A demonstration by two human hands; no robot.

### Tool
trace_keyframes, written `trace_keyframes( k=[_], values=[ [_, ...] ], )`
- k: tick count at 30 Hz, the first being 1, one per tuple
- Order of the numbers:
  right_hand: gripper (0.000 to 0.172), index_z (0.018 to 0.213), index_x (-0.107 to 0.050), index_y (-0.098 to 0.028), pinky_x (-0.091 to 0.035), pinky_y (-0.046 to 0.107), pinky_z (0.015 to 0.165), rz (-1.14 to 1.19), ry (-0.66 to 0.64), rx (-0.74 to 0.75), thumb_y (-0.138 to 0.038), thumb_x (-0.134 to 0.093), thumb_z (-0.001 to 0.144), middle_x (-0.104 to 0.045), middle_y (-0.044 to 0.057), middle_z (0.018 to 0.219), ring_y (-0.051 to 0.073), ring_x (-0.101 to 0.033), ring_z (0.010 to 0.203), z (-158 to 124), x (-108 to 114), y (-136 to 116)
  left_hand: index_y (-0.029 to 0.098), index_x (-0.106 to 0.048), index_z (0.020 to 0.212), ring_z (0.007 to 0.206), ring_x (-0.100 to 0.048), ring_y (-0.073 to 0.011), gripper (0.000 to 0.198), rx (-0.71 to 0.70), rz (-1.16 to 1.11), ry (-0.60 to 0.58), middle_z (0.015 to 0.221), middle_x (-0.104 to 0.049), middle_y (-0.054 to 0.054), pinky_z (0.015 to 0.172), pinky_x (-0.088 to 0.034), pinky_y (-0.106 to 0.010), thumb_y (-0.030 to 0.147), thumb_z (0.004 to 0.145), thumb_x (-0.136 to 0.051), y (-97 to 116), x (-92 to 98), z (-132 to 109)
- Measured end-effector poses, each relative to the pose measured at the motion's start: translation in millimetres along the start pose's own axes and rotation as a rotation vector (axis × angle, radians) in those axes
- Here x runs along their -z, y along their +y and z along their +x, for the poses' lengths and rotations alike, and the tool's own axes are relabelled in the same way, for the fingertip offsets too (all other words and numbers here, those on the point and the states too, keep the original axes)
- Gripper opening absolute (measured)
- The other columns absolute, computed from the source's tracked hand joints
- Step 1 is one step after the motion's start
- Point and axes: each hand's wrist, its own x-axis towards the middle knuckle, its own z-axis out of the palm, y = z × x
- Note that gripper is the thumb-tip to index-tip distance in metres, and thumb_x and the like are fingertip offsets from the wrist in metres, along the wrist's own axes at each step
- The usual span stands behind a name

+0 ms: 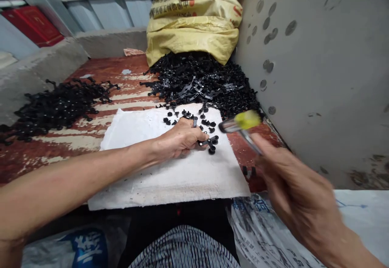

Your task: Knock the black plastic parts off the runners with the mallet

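My left hand (184,138) is closed on a small black jointed linkage (208,141) and rests on a white cloth (133,174). Round black end caps show at the linkage's free arms. To the right, my right hand (299,183) grips a hammer (235,125) by its handle. Motion smears the hammer's head, which has a yellow face and a dark face. It is raised above the cloth's right edge, apart from the linkage. Several loose black caps (206,123) lie on the cloth just beyond my left hand.
A large heap of black linkages (197,81) spills from a yellow woven sack (194,37) at the back. Another pile of black linkages (60,101) lies at left on the red worn tabletop (121,85). A grey panel (319,77) stands along the right side.
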Motion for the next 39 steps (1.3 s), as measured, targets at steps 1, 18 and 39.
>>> trace_keyframes(
  k=[1, 18, 39],
  values=[
    [0.069, 0.152, -0.036, -0.033, -0.061, 0.029, 0.072, 0.016, 0.067, -0.019, -0.003, -0.049, 0.091, -0.07, 0.007, 0.11, 0.019, -0.07, 0.09, 0.5, -0.3, 0.3, 0.019, -0.048, 0.07, 0.03, -0.029, -0.0017, 0.017, 0.009, -0.006, -0.005, 0.055, -0.064, -0.001, 0.033, -0.013, -0.021, 0.016, 0.075, -0.064, -0.1, 0.2, 0.1],
    [0.059, 0.149, -0.041, -0.034, -0.062, 0.034, 0.069, 0.041, -0.09, -0.025, -0.01, -0.044, 0.095, -0.072, 0.006, 0.109, 0.021, -0.072, 0.086, 12.7, 9.4, 2.3, 0.017, -0.049, 0.062, 0.028, -0.026, -0.0015, 0.02, 0.038, -0.036, -0.018, 0.05, -0.061, -0.002, 0.032, -0.01, -0.021, 0.013, 0.077, -0.061, 6.7, -1.5, -1.4],
    [0.047, 0.137, -0.057, -0.026, -0.061, 0.036, 0.089, 0.071, 0.038, -0.042, -0.009, -0.051, 0.093, -0.07, 0.005, 0.125, 0.022, -0.068, 0.11, 22.8, 16.5, 8.5, 0.019, -0.046, 0.052, 0.03, -0.031, -0.0053, 0.029, 0.097, 0.061, -0.036, 0.046, -0.055, -0.003, 0.034, -0.011, -0.023, 0.013, 0.072, -0.066, 14.8, 5.5, 9.7]
  ],
)
